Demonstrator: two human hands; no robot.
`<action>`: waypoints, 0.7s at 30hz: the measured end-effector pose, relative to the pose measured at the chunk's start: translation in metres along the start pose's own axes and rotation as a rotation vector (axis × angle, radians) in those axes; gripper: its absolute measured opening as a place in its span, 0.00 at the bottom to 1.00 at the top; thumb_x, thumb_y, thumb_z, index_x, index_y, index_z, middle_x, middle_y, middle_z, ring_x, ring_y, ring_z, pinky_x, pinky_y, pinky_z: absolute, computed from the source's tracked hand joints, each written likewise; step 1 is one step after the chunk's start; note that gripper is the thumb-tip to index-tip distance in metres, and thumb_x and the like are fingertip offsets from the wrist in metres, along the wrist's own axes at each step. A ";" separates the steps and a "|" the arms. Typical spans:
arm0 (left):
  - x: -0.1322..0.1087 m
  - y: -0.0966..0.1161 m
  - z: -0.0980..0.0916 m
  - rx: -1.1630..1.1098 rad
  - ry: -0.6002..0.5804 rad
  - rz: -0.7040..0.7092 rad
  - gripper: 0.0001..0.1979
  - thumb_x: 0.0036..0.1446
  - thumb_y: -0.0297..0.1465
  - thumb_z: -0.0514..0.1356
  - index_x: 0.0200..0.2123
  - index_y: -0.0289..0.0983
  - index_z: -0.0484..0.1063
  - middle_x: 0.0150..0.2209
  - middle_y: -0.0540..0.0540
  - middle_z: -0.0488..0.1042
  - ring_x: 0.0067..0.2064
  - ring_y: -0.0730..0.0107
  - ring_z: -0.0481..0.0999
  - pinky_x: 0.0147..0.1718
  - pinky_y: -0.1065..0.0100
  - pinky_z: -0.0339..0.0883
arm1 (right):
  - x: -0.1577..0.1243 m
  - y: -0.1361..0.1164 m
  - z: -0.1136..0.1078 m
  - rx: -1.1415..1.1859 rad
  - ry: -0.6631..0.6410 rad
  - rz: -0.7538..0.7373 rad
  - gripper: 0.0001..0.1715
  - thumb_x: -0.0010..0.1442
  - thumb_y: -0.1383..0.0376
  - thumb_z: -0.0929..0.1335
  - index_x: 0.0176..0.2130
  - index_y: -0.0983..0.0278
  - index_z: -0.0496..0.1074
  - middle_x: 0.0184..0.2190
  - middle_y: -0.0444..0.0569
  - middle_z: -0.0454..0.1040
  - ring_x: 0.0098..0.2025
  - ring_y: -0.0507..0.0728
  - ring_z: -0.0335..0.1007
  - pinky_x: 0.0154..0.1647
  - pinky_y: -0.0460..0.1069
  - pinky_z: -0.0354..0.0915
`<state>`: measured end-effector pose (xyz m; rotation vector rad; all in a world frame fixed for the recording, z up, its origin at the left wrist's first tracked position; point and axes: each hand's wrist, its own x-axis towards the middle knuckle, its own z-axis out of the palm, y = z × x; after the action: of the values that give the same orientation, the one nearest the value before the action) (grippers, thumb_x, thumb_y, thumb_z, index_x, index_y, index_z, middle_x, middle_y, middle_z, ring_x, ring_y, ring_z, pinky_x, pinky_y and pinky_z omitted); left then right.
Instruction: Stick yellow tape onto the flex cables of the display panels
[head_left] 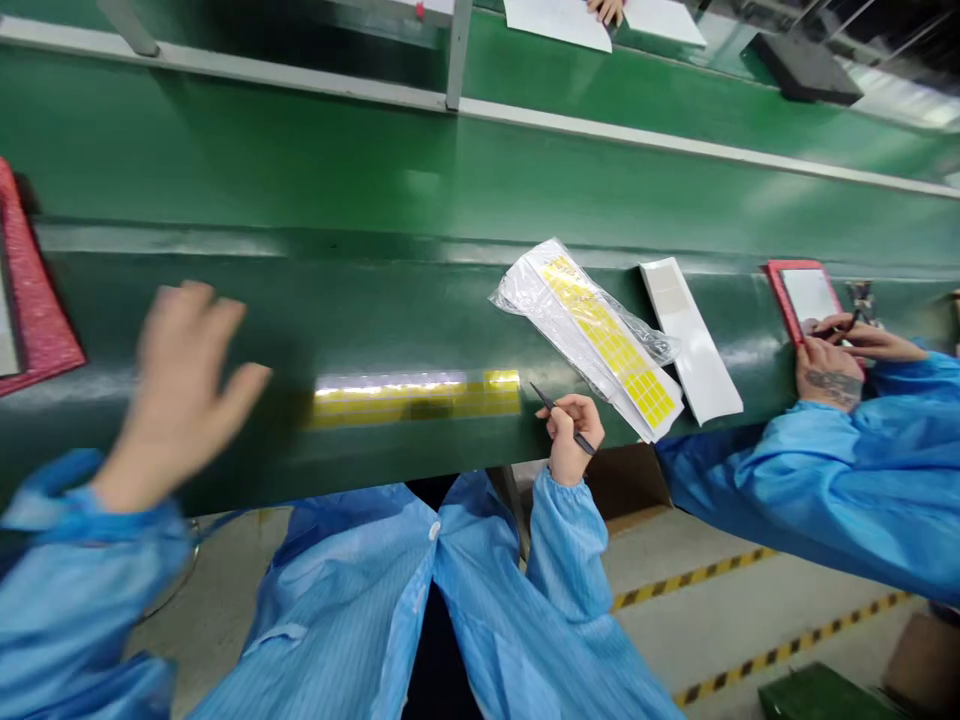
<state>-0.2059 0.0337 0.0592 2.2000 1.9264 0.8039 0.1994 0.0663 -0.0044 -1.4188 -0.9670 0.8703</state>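
Observation:
My left hand [180, 390] is raised over the left part of the green bench, fingers spread and blurred by motion, with nothing in it. In my right hand [576, 432] is a pair of dark tweezers [546, 396], the tip pointing up and left. Just left of that tip, a strip of yellow stickers [420, 402] lies flat along the bench. Beyond my right hand, a plastic bag [517, 285] holds white sheets with more yellow stickers [611, 335] on them.
A long white strip [697, 345] lies right of the bag. At right, a co-worker's hands [832, 375] work at a flat panel on a red pad [784, 300]. Another red pad [41, 310] sits at far left. A metal rail [570, 118] runs along the back.

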 end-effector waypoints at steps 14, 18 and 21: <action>-0.008 0.164 0.141 -0.094 -0.300 0.302 0.25 0.67 0.34 0.55 0.66 0.36 0.61 0.70 0.28 0.38 0.71 0.40 0.35 0.67 0.41 0.43 | -0.002 -0.011 0.025 -0.159 -0.214 0.051 0.02 0.52 0.67 0.69 0.29 0.61 0.70 0.23 0.43 0.77 0.21 0.51 0.68 0.23 0.46 0.63; -0.008 0.165 0.140 -0.092 -0.306 0.299 0.27 0.65 0.35 0.57 0.66 0.37 0.61 0.70 0.27 0.38 0.71 0.39 0.35 0.67 0.40 0.43 | -0.002 -0.011 0.027 -0.179 -0.199 0.052 0.02 0.52 0.67 0.69 0.28 0.61 0.70 0.23 0.42 0.76 0.23 0.52 0.69 0.24 0.47 0.64; -0.008 0.166 0.140 -0.095 -0.300 0.297 0.27 0.65 0.35 0.57 0.66 0.37 0.61 0.70 0.27 0.39 0.71 0.39 0.36 0.67 0.40 0.43 | -0.003 -0.010 0.029 -0.186 -0.187 0.047 0.03 0.52 0.66 0.69 0.28 0.61 0.69 0.23 0.41 0.74 0.23 0.52 0.69 0.25 0.47 0.65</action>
<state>0.0049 0.0305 0.0063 2.4167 1.4200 0.5433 0.1712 0.0749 0.0034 -1.5416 -1.1851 0.9815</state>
